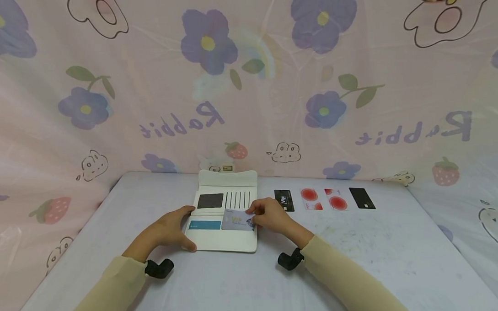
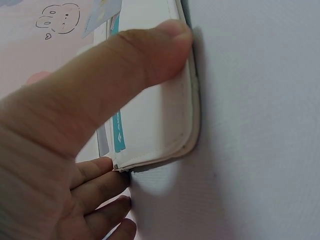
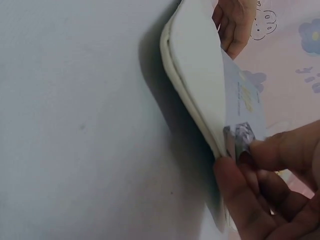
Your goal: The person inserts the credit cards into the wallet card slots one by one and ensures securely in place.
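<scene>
A white wallet (image 1: 225,240) lies unfolded on the table, with a dark panel and a row of black lines on its upper half. In its lower half a blue card (image 1: 204,225) shows at the left. My right hand (image 1: 269,215) pinches a silver VIP card (image 1: 235,220) between thumb and fingers, at the right of that lower half. How deep the card's lower edge sits in the pocket is hard to tell. My left hand (image 1: 168,229) holds the wallet's left side, thumb (image 2: 165,52) on the near corner, fingertips (image 2: 102,185) against the side edge.
To the right of the wallet lie a black VIP card (image 1: 284,200), two red-and-white cards (image 1: 311,199) and a plain black card (image 1: 362,198) in a row. A patterned curtain (image 1: 267,110) hangs behind the white table (image 1: 352,250).
</scene>
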### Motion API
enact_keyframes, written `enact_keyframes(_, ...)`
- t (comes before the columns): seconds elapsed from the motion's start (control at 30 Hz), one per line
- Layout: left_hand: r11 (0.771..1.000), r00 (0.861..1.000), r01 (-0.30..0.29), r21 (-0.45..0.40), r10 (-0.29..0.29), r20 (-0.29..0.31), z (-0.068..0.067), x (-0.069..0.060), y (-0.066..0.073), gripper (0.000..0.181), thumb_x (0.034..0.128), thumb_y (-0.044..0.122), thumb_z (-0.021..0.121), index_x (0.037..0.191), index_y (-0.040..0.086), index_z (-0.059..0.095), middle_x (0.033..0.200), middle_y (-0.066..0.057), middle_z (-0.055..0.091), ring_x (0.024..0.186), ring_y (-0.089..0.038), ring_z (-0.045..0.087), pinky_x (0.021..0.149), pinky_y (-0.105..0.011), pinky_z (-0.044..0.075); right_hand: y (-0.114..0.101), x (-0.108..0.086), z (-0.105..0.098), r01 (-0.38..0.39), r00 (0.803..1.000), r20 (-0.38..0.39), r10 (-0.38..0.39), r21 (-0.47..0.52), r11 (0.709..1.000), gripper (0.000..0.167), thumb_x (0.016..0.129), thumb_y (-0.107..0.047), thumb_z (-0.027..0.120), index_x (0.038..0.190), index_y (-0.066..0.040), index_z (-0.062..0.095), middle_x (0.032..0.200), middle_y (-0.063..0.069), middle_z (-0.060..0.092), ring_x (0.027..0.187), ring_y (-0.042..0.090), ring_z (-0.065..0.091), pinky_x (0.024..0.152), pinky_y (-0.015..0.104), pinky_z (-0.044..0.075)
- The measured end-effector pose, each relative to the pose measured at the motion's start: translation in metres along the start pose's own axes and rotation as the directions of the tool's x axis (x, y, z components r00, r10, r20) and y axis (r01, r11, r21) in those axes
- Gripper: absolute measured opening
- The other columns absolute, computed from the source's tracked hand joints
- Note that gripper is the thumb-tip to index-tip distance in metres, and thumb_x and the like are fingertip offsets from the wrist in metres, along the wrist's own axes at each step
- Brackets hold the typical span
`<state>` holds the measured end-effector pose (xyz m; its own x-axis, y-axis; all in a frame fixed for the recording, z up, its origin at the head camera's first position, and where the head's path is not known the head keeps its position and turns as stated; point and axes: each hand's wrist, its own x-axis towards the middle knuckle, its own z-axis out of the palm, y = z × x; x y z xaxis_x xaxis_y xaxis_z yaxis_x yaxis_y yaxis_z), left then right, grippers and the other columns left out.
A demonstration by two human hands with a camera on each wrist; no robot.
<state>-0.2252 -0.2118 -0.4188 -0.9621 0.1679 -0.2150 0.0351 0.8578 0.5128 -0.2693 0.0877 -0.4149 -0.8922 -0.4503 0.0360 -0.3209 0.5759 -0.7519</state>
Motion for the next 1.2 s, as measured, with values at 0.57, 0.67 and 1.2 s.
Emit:
enact_keyframes(0.57,1.000,1.000,-0.020,0.002,0.020,-0.006,0.0008,0.0015,-0.0032,0.118,0.0481,0.041,0.095,0.146,0.010,0.037,0.149,-0.017,0.042,0.138,-0.040,0.038,0.107,-0.058,0.036,-0.0007,0.0019,-0.0010,-0.009,1.000,0.005,0.009,0.007,1.000,0.018,0.078,0.005,0.063,0.090,-0.007,0.072,0.071,0.003,0.062,0.058,0.012,0.055,0.052,0.023,0.049)
enact_keyframes(0.67,1.000,1.000,-0.017,-0.001,0.017,-0.002,0.0005,0.0014,-0.0029,0.119,0.0482,0.041,0.095,0.147,0.010,0.036,0.150,-0.018,0.041,0.138,-0.040,0.037,0.107,-0.059,0.035,-0.0011,0.0022,-0.0012,-0.017,1.000,0.005,0.016,0.010,1.000,0.018,0.079,0.005,0.063,0.089,-0.006,0.072,0.072,0.003,0.063,0.058,0.012,0.055,0.053,0.023,0.050)
enact_keyframes(1.2,1.000,1.000,-0.029,-0.006,0.029,-0.009,0.0007,0.0016,-0.0045,0.119,0.0481,0.041,0.095,0.147,0.009,0.036,0.149,-0.017,0.042,0.138,-0.040,0.037,0.108,-0.058,0.035,-0.0009,0.0036,-0.0025,-0.003,1.000,0.031,0.003,0.009,1.000,0.019,0.077,0.007,0.061,0.088,-0.005,0.071,0.070,0.004,0.064,0.056,0.013,0.055,0.052,0.024,0.049)
